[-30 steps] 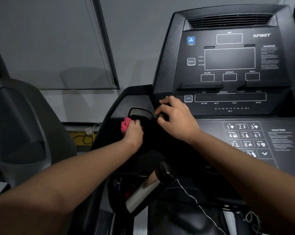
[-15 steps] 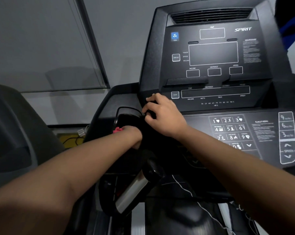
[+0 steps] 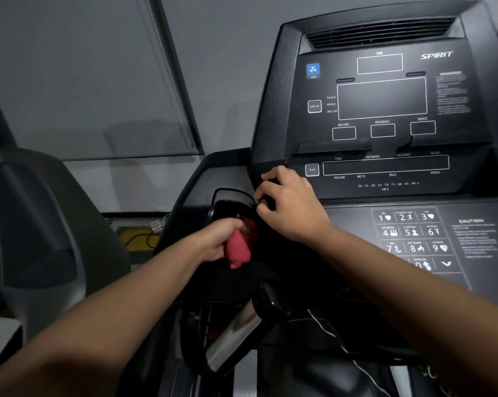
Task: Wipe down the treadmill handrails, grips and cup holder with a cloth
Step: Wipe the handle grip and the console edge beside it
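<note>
My left hand [image 3: 217,239] grips a bunched red cloth [image 3: 239,249] at the front of the dark cup holder [image 3: 227,196] on the left side of the black treadmill console [image 3: 385,110]. The cloth hangs partly below my fingers, over the holder's near rim. My right hand [image 3: 290,204] rests curled on the console's edge beside the cup holder, near the scan button; whether it holds anything cannot be seen. A silver handrail grip [image 3: 236,339] with a black cap slants below both forearms.
A keypad panel [image 3: 413,236] lies right of my right wrist. A thin white cable [image 3: 328,330] trails under the console. Another dark machine [image 3: 35,224] stands at the left. Yellow box with black cords [image 3: 139,236] sits on the floor by the wall.
My left hand drew back out of the cup holder toward me, and more of the red cloth now shows below the fingers. My right hand stayed on the console edge.
</note>
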